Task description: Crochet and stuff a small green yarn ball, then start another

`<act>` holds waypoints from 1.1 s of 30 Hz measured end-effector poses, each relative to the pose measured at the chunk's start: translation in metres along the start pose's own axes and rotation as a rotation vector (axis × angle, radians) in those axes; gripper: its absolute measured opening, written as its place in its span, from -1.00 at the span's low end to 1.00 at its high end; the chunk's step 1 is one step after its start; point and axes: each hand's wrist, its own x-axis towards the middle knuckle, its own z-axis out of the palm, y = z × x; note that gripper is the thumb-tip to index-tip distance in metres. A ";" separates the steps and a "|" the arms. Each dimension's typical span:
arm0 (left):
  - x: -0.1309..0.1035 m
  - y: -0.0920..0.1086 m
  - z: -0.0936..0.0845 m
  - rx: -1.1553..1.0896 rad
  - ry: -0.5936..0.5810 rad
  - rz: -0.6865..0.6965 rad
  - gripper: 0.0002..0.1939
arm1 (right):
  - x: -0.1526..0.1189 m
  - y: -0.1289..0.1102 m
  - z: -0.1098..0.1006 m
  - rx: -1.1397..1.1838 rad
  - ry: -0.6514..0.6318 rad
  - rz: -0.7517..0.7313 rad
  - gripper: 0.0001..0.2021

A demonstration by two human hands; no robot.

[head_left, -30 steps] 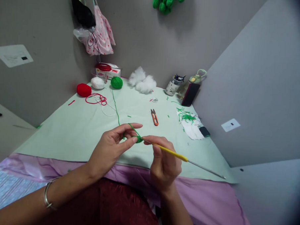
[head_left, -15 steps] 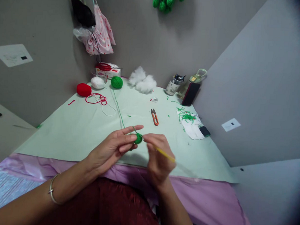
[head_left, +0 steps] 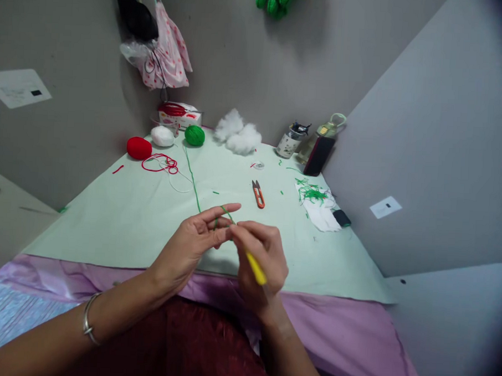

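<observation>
Over the near middle of the table, my left hand (head_left: 179, 248) pinches a small green crochet piece, which the fingers now almost wholly hide. A strand of green yarn (head_left: 192, 177) runs from the green yarn ball (head_left: 194, 135) to this hand and loops over its outstretched index finger. Closed around a crochet hook with a yellow handle (head_left: 256, 267), my right hand (head_left: 267, 252) meets the left fingertips. The hook's tip is hidden at the fingers. Beyond the hands lie orange thread snips (head_left: 258, 195), blades pointing away.
Red yarn (head_left: 139, 148) and white yarn balls (head_left: 162, 136) sit at back left, near white stuffing (head_left: 243, 139). At back right stand a pen cup (head_left: 288, 145), a phone (head_left: 320, 156) and a bottle (head_left: 334, 125). Green scraps (head_left: 313, 194) lie on white paper (head_left: 322, 218).
My right hand has moved slightly left, up against the left fingers, and the hook's handle has swung steeper. The green piece, visible before, is now covered by the fingers.
</observation>
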 end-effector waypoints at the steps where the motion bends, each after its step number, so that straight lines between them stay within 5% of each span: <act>1: 0.001 0.001 0.000 -0.047 -0.021 -0.051 -0.54 | -0.001 0.000 0.000 -0.056 0.008 -0.074 -0.66; 3: 0.002 0.003 -0.002 -0.136 -0.060 -0.143 -0.59 | 0.000 0.001 -0.002 -0.036 0.031 -0.080 -0.66; 8: 0.002 0.006 -0.004 -0.131 -0.027 -0.084 -0.66 | 0.012 -0.001 -0.007 0.387 0.088 0.359 -0.82; 12: -0.001 0.001 -0.002 0.027 -0.063 -0.008 -0.65 | 0.011 0.001 -0.003 0.448 0.017 0.418 -0.84; 22: -0.002 0.003 -0.006 0.093 -0.043 0.032 -0.71 | 0.011 0.008 -0.002 0.782 0.076 0.642 -0.82; 27: -0.003 0.003 -0.006 0.165 -0.013 0.097 -0.71 | 0.010 0.000 -0.010 0.534 0.033 0.456 -0.81; 33: -0.002 -0.001 -0.005 0.269 0.046 0.218 -0.64 | 0.003 -0.001 -0.006 0.068 0.002 -0.076 -0.76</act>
